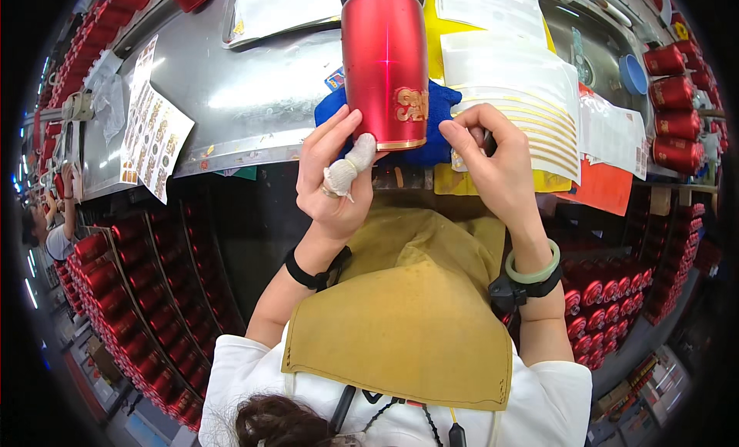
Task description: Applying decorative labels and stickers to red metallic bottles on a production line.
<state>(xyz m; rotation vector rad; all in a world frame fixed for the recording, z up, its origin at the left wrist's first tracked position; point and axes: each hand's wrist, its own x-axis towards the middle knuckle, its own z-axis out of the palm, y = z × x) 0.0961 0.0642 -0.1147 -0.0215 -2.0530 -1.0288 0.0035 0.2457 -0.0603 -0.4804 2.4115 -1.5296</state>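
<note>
A glossy red cylindrical container (385, 58) with a raised gold emblem on its lower right side rests on a bundled blue cloth (440, 116). Its near end has a thin gold rim. My left hand (332, 166) grips that near end from the left, fingers along the side. A whitish wrapping covers one digit, which presses by the rim. Just right of the container, my right hand (496, 158) is closed, thumb against bent fingers; a small dark bit shows there, too little to name. Beneath and beside this hand lie white sheets with gold curved strips (519, 112).
A metal worktop (254, 100) carries a sheet of gold and brown decals (158, 131) at left. Yellow (466, 184) and orange (596, 187) sheets lie at right, near a blue bowl (633, 75). Racks of red containers (142, 316) stand on both sides. Another person (58, 239) is at far left.
</note>
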